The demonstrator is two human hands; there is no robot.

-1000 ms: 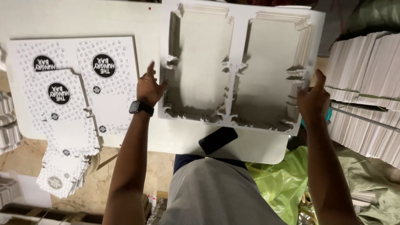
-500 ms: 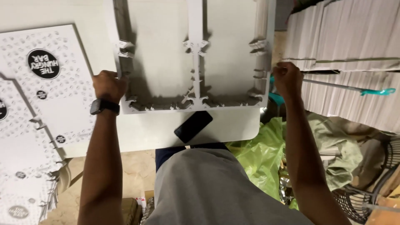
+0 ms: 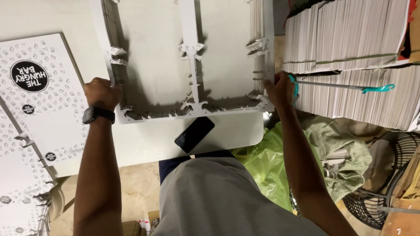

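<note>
Your left hand (image 3: 103, 92) grasps left edge of stack of white die-cut cardboard frames (image 3: 188, 57); watch on that wrist. Your right hand (image 3: 280, 89) clenched on right edge of same stack. Stack lies flat on white table (image 3: 144, 140), between both your hands. Black phone (image 3: 194, 133) on table, just beside near edge of stack. Printed sheets (image 3: 39, 96) at left. Tall cardboard piles (image 3: 350, 57) at right.

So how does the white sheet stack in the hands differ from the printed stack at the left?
The held sheet stack is plain white with large openings cut out; the printed stack bears a black round mark and small patterns. Left hand and right hand grip the first; the second lies untouched. Both rest on the white table.
</note>
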